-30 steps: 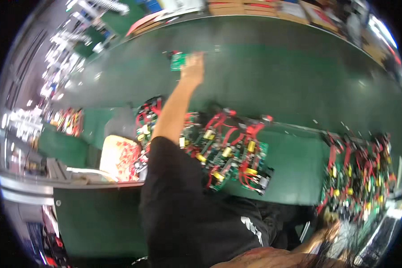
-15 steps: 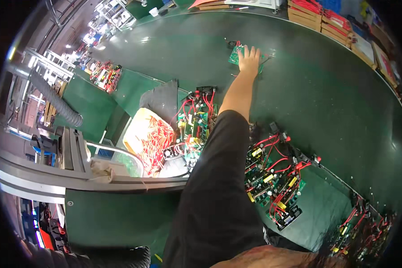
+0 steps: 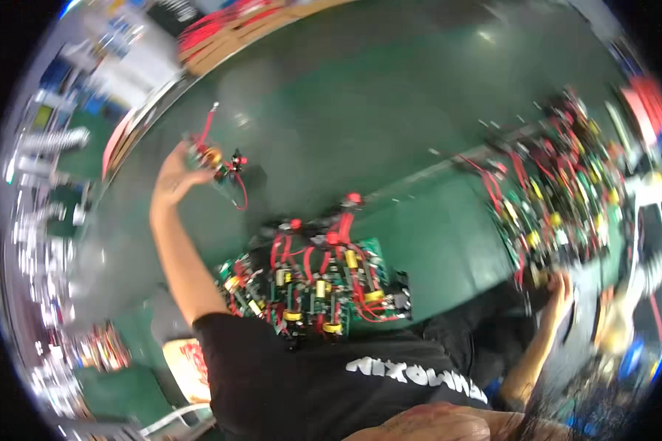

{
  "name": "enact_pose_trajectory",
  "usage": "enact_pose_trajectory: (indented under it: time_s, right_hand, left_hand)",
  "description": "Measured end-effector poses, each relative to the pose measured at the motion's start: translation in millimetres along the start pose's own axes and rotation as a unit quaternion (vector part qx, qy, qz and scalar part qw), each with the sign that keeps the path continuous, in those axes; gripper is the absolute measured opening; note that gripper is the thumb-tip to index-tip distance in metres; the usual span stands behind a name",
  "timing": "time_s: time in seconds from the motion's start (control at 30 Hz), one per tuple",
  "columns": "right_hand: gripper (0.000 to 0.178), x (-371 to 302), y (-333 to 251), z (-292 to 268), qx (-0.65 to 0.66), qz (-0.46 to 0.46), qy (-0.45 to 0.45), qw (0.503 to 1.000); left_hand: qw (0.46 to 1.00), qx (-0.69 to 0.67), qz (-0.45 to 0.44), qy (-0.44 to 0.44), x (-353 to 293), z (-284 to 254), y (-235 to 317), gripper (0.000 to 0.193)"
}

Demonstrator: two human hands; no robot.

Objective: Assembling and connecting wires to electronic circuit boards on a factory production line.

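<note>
Green circuit board with red wires (image 3: 215,160) sits in our left hand (image 3: 175,176), the grip closed around it above the table (image 3: 360,110). Blur hides its detail. Our right hand (image 3: 559,290) meets another board pile (image 3: 559,198); its grip is unclear.

Green bench (image 3: 390,110) – circuit boards (image 3: 324,283) (red-wired)

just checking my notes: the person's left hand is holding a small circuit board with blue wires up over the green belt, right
Not quite: the wires are red, not blue. The head view shows the left hand holding a small circuit board with red wires up over the green belt.
</note>
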State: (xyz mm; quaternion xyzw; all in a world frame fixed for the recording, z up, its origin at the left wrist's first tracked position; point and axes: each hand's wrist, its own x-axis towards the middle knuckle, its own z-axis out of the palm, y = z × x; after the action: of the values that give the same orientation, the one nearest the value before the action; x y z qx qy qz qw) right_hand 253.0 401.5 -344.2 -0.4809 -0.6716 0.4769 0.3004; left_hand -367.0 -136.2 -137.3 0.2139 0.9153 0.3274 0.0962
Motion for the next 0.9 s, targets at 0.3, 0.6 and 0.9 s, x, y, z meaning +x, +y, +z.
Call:
enact_pose_trajectory:
  time_s: [0.3,0.6,0.9]
  right_hand:
    - [0.013,-41,-59,23,0.087,-0.094,0.049,0.991]
    - [0.096,-85,-117,94,0.286,-0.139,-0.255,0.913]
    - [0.074,-111,-74,127,0.369,-0.025,-0.392,0.842]
  left_hand:
    - [0.821,-0.304,0.184,-0.447,-23,139,229,0.096]
    - [0.707,-0.489,-0.013,-0.511,-44,268,304,0.117]
    - [0.623,-0.498,0.099,-0.595,-28,334,285,0.122]
